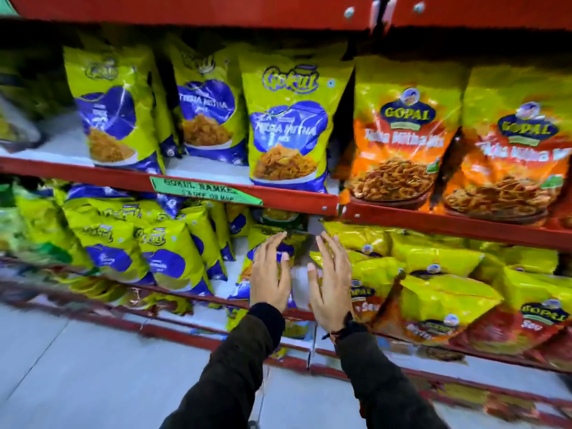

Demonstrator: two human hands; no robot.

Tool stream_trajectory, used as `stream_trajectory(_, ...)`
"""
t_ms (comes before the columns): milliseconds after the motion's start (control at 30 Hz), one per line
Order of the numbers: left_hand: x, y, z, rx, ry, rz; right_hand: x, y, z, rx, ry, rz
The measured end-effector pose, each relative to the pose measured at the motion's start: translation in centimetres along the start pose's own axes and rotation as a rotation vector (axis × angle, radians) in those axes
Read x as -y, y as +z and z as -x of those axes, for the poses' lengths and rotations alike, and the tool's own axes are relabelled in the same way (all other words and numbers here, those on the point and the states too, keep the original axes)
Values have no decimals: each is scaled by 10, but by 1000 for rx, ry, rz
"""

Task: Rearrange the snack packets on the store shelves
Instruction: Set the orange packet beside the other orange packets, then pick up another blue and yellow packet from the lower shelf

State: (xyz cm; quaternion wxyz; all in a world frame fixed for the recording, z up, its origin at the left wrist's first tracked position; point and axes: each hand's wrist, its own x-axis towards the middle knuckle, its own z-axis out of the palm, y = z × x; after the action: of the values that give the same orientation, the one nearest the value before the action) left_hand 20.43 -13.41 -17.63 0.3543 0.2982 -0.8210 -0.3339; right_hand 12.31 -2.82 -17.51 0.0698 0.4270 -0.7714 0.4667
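both hands (pixel 270 275) (pixel 328 281) spread wide, empty, below green shelf label (pixel 205 191); yellow-blue packet (pixel 272 243) likely light, crinkly, slippery: pinch both side edges.

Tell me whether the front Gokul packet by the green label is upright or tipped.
Upright: the Gokul packet stands on its base at the shelf edge.

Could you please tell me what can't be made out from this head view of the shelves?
- Green shelf label: second line of writing blurred.
- Packet behind the left hand: front hidden by that hand.
- Left packets on the lower shelf: motion-blurred, brand unreadable.
- Rightmost Gopal packet: cut off by the frame edge.
- Right hand: open; contact with anything unclear.
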Motion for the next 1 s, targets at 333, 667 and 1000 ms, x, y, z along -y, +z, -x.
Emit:
stream_trajectory(333,125,-4,-35,94,-122,3,-9,113,-4,135,230,-101)
stream_trajectory(667,179,26,-63,359,-898,221,-62,163,-31,227,1127,-426)
stream_trajectory(1000,157,1,-32,94,-896,401,-39,142,-1,-156,1163,-654)
